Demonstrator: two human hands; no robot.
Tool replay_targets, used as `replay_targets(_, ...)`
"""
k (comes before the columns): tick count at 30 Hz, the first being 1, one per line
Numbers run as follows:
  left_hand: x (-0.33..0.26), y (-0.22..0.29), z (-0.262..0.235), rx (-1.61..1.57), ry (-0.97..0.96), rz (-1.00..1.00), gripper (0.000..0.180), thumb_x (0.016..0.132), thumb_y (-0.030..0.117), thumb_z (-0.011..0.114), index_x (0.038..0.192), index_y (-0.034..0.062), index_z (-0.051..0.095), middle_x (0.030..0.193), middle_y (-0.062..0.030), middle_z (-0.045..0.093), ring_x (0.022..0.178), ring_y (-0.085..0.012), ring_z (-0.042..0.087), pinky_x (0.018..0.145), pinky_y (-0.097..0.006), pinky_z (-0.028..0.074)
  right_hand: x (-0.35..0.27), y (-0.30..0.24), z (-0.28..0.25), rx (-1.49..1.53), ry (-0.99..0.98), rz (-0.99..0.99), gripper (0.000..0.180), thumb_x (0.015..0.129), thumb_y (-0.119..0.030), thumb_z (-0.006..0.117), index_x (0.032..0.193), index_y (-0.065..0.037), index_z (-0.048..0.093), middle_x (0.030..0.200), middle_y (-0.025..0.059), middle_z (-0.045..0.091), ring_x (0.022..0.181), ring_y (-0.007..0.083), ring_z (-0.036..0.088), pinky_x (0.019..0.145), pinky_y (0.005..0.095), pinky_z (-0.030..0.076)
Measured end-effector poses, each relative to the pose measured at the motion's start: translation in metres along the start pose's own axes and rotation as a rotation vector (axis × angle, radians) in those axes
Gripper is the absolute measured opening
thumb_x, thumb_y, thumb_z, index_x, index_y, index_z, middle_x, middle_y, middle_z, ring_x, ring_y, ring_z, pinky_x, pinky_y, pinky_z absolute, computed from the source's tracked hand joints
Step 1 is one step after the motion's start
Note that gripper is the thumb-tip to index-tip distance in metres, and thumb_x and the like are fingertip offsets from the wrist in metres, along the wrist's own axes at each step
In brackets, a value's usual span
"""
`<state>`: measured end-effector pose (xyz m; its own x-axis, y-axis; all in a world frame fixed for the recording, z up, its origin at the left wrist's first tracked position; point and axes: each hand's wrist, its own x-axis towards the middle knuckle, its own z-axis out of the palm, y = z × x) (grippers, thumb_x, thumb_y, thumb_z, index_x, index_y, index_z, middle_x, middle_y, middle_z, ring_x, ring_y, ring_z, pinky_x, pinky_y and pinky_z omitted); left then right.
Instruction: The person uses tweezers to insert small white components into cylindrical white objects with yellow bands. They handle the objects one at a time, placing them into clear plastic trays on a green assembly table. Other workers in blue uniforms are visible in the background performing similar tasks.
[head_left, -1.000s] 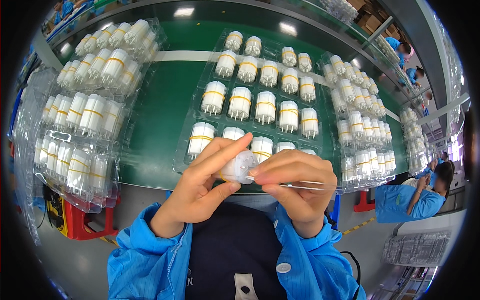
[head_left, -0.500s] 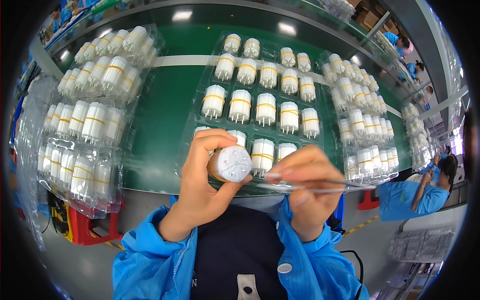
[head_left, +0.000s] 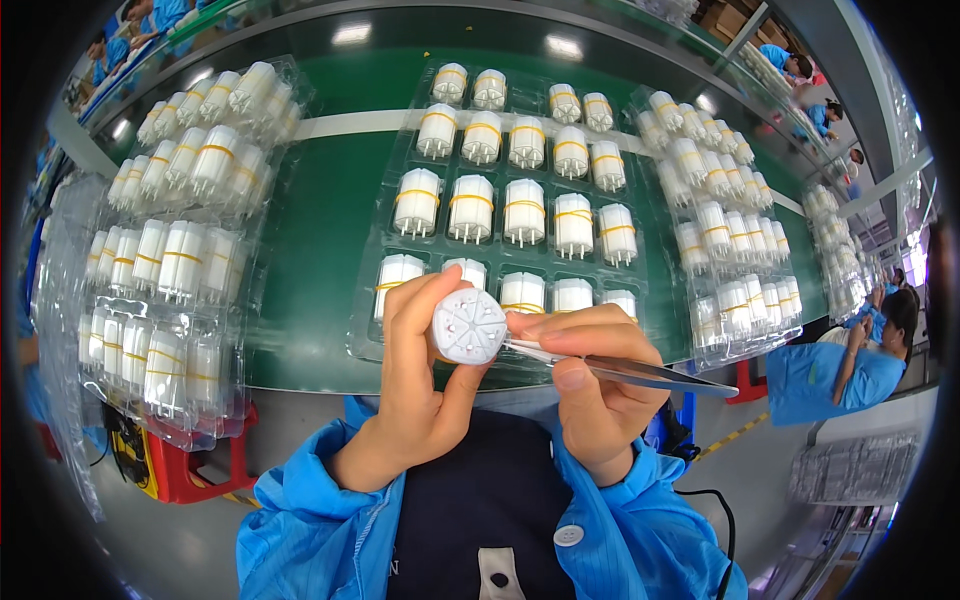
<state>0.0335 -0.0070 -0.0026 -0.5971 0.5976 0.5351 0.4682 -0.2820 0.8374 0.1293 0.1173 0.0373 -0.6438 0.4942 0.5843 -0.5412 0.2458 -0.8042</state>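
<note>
Got a white cylinder [head_left: 470, 327] in my left hand [head_left: 420, 370], and my right hand [head_left: 600, 370] is pinching tweezers [head_left: 655, 376] right at its edge.

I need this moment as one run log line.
left hand: holding white cylinder; right hand: holding tweezers beside it; tray: banded cylinders

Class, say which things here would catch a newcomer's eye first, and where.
At the centre, the left hand holds a round white piece, its spoked end facing the camera. Beside it, the right hand holds metal tweezers. Beyond, yellow-banded white cylinders stand in rows in a clear tray on the green table.
</note>
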Motion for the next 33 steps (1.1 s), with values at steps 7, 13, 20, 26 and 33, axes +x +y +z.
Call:
replay_targets(7, 0.003, 0.002, -0.005, 0.265, -0.030, 0.112, 0.061, 0.081, -0.013, 0.058, 0.135, -0.0042, 0.031, 0.126, -0.0187, 0.036, 0.115, -0.0277, 0.052, 0.098, -0.035, 0.045, 0.001, 0.000, -0.001, -0.050, -0.013, -0.030, 0.016, 0.082, 0.001, 0.067, 0.097, 0.007, 0.066, 0.094, 0.0226, 0.069, 0.090, 0.0287, 0.069, 0.078, 0.0338, 0.055)
replay_targets(13, 0.004, 0.002, -0.005, 0.347, 0.003, 0.182, 0.060, 0.080, -0.011, 0.060, 0.134, -0.0029, 0.035, 0.123, -0.0189, 0.037, 0.111, -0.0268, 0.051, 0.095, -0.035, 0.045, 0.004, -0.005, -0.001, -0.167, -0.053, -0.050, 0.016, 0.079, 0.005, 0.069, 0.095, 0.007, 0.067, 0.093, 0.0203, 0.069, 0.090, 0.0299, 0.070, 0.077, 0.0343, 0.056)
replay_targets(20, 0.001, -0.005, 0.002, 0.292, 0.153, 0.247, 0.068, 0.060, -0.019, 0.057, 0.125, -0.0006, 0.048, 0.112, -0.0205, 0.050, 0.100, -0.0329, 0.049, 0.087, -0.040, 0.041, 0.006, -0.010, 0.002, -0.334, -0.099, -0.142, 0.017, 0.076, 0.005, 0.072, 0.093, 0.002, 0.069, 0.092, 0.0170, 0.070, 0.085, 0.0274, 0.071, 0.070, 0.0305, 0.057)
replay_targets(26, 0.002, -0.008, -0.001, 0.352, 0.147, 0.323, 0.069, 0.057, -0.018, 0.056, 0.123, 0.0002, 0.051, 0.111, -0.0191, 0.050, 0.097, -0.0321, 0.050, 0.085, -0.041, 0.042, 0.012, -0.016, 0.002, -0.397, -0.136, -0.098, 0.015, 0.076, 0.004, 0.072, 0.091, 0.001, 0.070, 0.088, 0.0156, 0.069, 0.080, 0.0247, 0.071, 0.066, 0.0291, 0.056)
replay_targets(33, 0.005, 0.002, -0.008, 0.186, 0.018, 0.192, 0.062, 0.067, -0.013, 0.062, 0.127, -0.0034, 0.050, 0.115, -0.0206, 0.050, 0.101, -0.0334, 0.052, 0.089, -0.038, 0.043, 0.020, -0.012, -0.014, -0.231, -0.185, 0.080, 0.016, 0.075, -0.002, 0.073, 0.090, 0.003, 0.071, 0.084, 0.0145, 0.069, 0.075, 0.0216, 0.065, 0.066, 0.0285, 0.050)
